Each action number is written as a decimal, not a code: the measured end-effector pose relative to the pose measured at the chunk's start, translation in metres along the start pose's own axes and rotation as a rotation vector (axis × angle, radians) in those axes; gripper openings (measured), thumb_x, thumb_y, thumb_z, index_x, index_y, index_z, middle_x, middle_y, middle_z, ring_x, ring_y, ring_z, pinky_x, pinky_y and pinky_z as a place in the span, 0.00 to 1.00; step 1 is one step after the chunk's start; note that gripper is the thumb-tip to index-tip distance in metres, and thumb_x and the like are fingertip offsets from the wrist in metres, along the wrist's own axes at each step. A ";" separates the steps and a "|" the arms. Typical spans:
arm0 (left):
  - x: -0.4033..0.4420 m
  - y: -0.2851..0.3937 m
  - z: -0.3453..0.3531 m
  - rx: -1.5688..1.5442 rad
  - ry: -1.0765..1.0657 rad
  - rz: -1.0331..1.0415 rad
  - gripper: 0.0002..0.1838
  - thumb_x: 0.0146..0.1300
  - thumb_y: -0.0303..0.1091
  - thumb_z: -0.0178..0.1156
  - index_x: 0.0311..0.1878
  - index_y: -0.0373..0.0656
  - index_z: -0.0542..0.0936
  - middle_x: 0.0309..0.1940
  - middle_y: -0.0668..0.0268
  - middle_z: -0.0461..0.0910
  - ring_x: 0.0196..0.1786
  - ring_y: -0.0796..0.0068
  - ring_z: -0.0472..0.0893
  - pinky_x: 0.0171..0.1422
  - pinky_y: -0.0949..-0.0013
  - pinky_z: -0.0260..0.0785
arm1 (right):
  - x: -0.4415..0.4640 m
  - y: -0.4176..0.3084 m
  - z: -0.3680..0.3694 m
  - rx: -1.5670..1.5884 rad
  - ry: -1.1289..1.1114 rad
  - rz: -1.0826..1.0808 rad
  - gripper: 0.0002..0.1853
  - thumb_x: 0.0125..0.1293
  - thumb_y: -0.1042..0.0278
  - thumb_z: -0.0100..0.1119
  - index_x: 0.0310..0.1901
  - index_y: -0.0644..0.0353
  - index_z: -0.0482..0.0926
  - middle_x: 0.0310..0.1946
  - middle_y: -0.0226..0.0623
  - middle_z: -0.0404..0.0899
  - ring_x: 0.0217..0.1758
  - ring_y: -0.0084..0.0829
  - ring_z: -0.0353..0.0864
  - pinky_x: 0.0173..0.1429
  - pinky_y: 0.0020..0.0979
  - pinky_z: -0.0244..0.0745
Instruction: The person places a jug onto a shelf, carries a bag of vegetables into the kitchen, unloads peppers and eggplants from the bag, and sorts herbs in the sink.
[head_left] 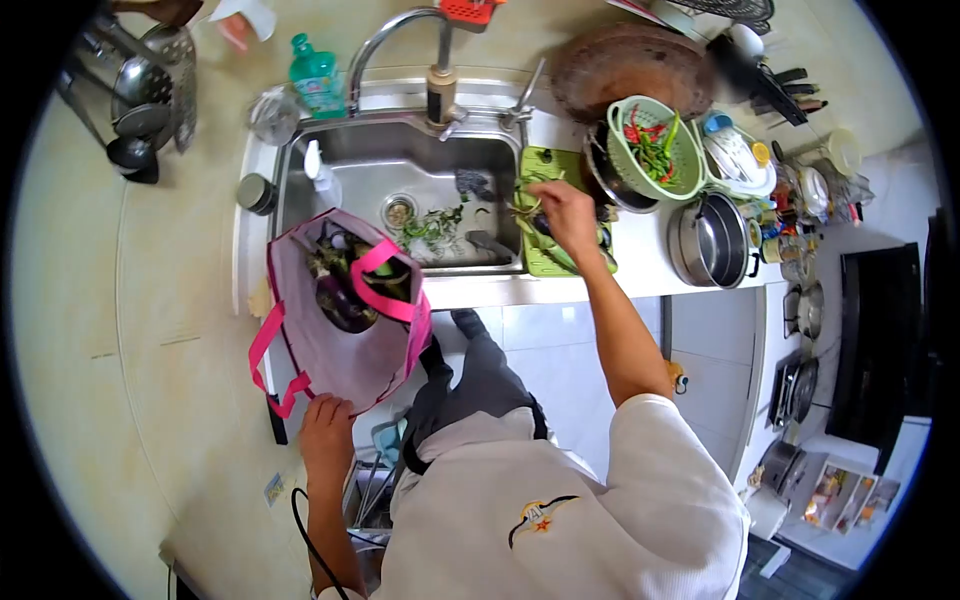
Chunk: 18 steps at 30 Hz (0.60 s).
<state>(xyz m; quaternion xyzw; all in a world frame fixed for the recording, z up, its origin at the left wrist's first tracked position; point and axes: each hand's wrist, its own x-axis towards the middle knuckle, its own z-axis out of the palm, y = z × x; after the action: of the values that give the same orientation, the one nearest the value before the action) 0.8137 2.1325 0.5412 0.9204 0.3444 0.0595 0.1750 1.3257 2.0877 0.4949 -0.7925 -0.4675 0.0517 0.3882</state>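
My left hand is closed on the near rim of a pink shopping bag, holding it open. Inside the bag lie several dark purple eggplants and some green vegetables. Over the green cutting board, beside the sink, is my right hand, its fingers drawn together. Thin green vegetable pieces show by those fingertips; I cannot make out what is between them. Partly under the hand and wrist, more green and dark vegetables lie on the board.
The steel sink holds green scraps and a white pump bottle. A green colander of red and green peppers stands right of the board, with a steel pot near it. A faucet rises behind the sink.
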 end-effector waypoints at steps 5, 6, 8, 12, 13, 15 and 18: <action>0.012 0.009 -0.002 0.006 -0.026 0.000 0.15 0.52 0.26 0.67 0.45 0.40 0.83 0.46 0.61 0.82 0.56 0.56 0.80 0.58 0.56 0.75 | -0.056 0.081 -0.051 -0.353 -0.114 0.177 0.47 0.51 0.63 0.79 0.73 0.56 0.67 0.63 0.52 0.75 0.63 0.53 0.76 0.67 0.45 0.73; 0.013 0.007 0.000 0.008 -0.037 -0.002 0.15 0.53 0.26 0.67 0.45 0.40 0.82 0.46 0.61 0.82 0.56 0.56 0.80 0.58 0.56 0.75 | -0.066 0.087 -0.046 -0.395 -0.228 0.286 0.56 0.46 0.60 0.82 0.77 0.52 0.59 0.69 0.48 0.69 0.67 0.51 0.73 0.68 0.47 0.73; 0.014 0.011 0.002 0.011 -0.052 -0.009 0.14 0.53 0.26 0.67 0.45 0.40 0.82 0.45 0.61 0.82 0.55 0.56 0.80 0.57 0.56 0.76 | -0.080 0.097 -0.038 -0.580 -0.355 0.324 0.61 0.45 0.60 0.83 0.79 0.49 0.54 0.72 0.44 0.63 0.70 0.50 0.69 0.69 0.49 0.73; 0.019 0.015 0.002 0.023 -0.030 0.004 0.12 0.53 0.25 0.65 0.42 0.40 0.83 0.44 0.61 0.82 0.54 0.57 0.80 0.57 0.56 0.76 | -0.081 0.119 -0.029 -0.545 -0.256 0.460 0.57 0.48 0.66 0.78 0.79 0.47 0.54 0.68 0.44 0.65 0.68 0.50 0.69 0.66 0.49 0.75; 0.019 0.014 0.004 0.022 -0.018 0.016 0.10 0.54 0.25 0.65 0.41 0.40 0.83 0.44 0.61 0.82 0.54 0.57 0.80 0.57 0.57 0.76 | -0.083 0.118 -0.027 -0.585 -0.213 0.418 0.56 0.47 0.69 0.76 0.79 0.46 0.55 0.65 0.44 0.66 0.66 0.51 0.70 0.65 0.48 0.75; 0.018 0.013 0.006 0.024 0.000 0.023 0.09 0.54 0.25 0.64 0.39 0.41 0.83 0.43 0.62 0.82 0.54 0.58 0.81 0.56 0.57 0.76 | -0.081 0.118 -0.027 -0.566 -0.202 0.428 0.53 0.47 0.70 0.75 0.77 0.47 0.58 0.64 0.45 0.67 0.65 0.52 0.71 0.65 0.47 0.76; 0.015 0.010 0.010 0.033 0.023 0.038 0.07 0.54 0.26 0.62 0.38 0.41 0.83 0.42 0.63 0.82 0.53 0.58 0.81 0.56 0.57 0.77 | -0.075 0.112 -0.032 -0.564 -0.192 0.420 0.49 0.47 0.71 0.72 0.74 0.49 0.61 0.63 0.46 0.67 0.64 0.52 0.73 0.64 0.46 0.76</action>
<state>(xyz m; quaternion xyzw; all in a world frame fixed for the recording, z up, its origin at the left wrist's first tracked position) 0.8332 2.1324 0.5356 0.9288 0.3299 0.0676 0.1549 1.3767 1.9814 0.4213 -0.9387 -0.3247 0.0732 0.0895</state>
